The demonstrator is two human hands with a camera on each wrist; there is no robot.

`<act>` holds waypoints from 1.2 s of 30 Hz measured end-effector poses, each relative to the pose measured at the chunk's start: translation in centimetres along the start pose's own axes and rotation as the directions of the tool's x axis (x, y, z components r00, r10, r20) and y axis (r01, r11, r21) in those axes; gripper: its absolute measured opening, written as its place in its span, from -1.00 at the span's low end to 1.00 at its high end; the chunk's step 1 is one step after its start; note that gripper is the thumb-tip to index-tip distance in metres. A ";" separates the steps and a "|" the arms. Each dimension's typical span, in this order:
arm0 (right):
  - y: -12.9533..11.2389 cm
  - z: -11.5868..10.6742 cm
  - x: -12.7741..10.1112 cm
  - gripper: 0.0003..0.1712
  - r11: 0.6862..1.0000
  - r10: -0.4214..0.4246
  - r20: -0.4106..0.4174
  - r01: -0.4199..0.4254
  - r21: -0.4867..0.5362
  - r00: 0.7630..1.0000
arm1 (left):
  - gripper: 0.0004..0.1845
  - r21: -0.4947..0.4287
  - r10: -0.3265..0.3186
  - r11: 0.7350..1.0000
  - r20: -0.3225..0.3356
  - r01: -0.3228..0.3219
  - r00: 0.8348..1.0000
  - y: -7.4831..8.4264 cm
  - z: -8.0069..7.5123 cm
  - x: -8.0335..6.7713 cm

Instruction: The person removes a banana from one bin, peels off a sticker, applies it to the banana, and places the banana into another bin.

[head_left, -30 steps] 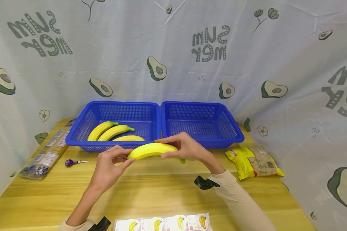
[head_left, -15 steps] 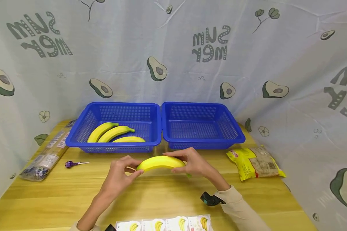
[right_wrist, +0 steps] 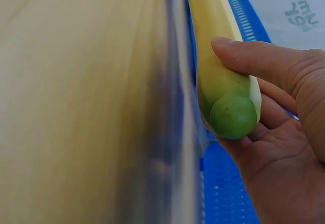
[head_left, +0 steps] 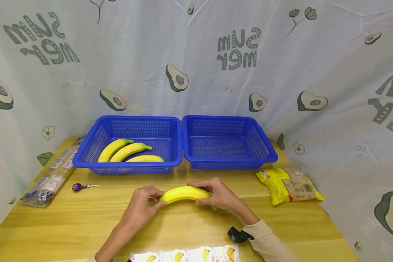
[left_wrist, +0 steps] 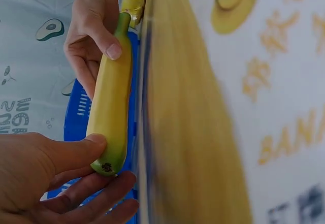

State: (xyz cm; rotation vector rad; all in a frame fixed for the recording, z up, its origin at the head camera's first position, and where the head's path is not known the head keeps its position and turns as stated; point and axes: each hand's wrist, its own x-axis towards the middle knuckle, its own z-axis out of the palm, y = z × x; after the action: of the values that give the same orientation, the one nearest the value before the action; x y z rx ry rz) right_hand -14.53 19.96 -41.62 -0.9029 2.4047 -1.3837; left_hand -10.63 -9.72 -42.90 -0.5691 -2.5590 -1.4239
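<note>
A yellow banana (head_left: pixel 183 193) with green ends lies crosswise between both hands, close over the wooden table. My left hand (head_left: pixel 143 205) pinches its dark-tipped end; in the left wrist view the thumb (left_wrist: pixel 81 150) presses on top with fingers beneath. At the green stem end my right hand (head_left: pixel 217 196) holds it, and the right wrist view shows that thumb (right_wrist: pixel 254 59) across the peel of the banana (right_wrist: pixel 218 36). Beyond the hands, the left blue basket (head_left: pixel 127 167) contains three more bananas (head_left: pixel 131 151).
The right blue basket (head_left: pixel 229 160) stands beside the left one. A yellow bag (head_left: pixel 289 185) lies at right. At left are a lollipop (head_left: pixel 80 187) and a long clear-wrapped package (head_left: pixel 54 178). A strip of banana-printed cards (head_left: pixel 185 254) lies at the near edge.
Both hands have brought the banana down and toward the person, from in front of the left basket's rim to close over the table. Both grips stay on its ends.
</note>
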 end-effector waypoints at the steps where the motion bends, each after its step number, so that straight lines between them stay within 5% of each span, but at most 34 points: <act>1: 0.1 0.1 0.0 -0.31 1.000 0.001 0.004 -0.001 0.000 1.000 | -0.75 0.007 -0.001 1.000 0.002 0.001 1.000 -0.1 0.1 0.0; 14: 1.2 0.8 -0.1 -0.30 1.000 0.003 0.009 -0.004 0.019 1.000 | -0.74 0.124 -0.078 0.989 0.016 0.075 0.997 0.2 0.7 -0.2; 24: 1.1 0.8 0.0 -0.30 0.999 0.040 -0.004 -0.040 -0.019 0.999 | -0.74 0.211 -0.057 0.976 -0.001 0.056 0.998 0.3 0.8 0.0; 36: 1.1 0.8 0.0 -0.30 1.000 0.021 -0.017 -0.021 -0.015 1.000 | -0.60 0.219 -0.067 0.974 0.025 0.060 0.997 2.2 -0.9 -0.4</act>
State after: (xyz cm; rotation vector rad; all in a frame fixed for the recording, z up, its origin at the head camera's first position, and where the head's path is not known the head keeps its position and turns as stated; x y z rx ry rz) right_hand -14.61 19.78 -42.97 -0.8703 2.4334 -1.3727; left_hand -9.38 -9.51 -40.79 -0.4825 -2.7342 -1.1384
